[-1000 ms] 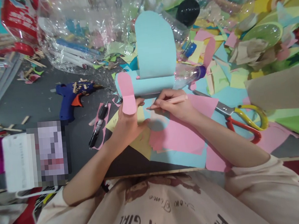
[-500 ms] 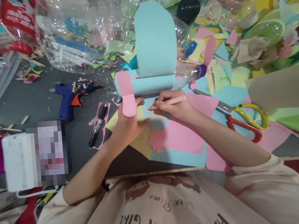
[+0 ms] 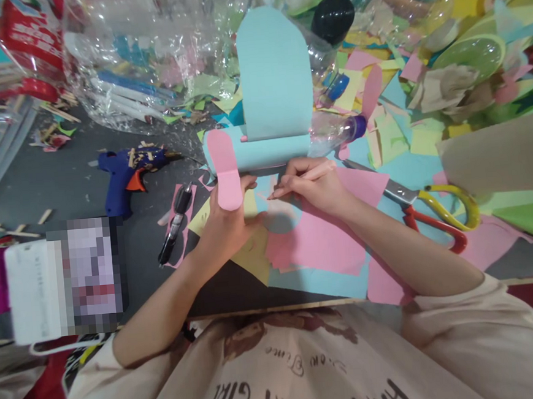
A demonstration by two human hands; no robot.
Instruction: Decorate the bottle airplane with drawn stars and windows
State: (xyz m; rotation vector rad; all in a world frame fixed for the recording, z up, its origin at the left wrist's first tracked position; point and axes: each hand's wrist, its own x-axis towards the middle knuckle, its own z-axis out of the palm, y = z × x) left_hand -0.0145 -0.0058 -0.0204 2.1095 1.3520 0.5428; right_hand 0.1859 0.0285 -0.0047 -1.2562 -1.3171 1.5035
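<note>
My right hand is closed around a light pink pencil, its tip resting on a pale paper piece. My left hand lies on the papers to the left, thumb and forefinger apart; a hanging pink paper strip hides part of it. Just beyond both hands lies a clear plastic bottle with a purple cap, wrapped in light blue paper. A tall rounded blue paper panel stands up from it. Pink sheets and a yellow sheet lie beneath my hands.
Scissors with red and yellow handles lie at the right. To the left are a blue glue gun, a black pen and a white box-shaped device. Plastic bottles and paper scraps crowd the back and right.
My right hand has shifted slightly to the right, and the pencil lies at a lower slant. The left hand stays in almost the same place.
</note>
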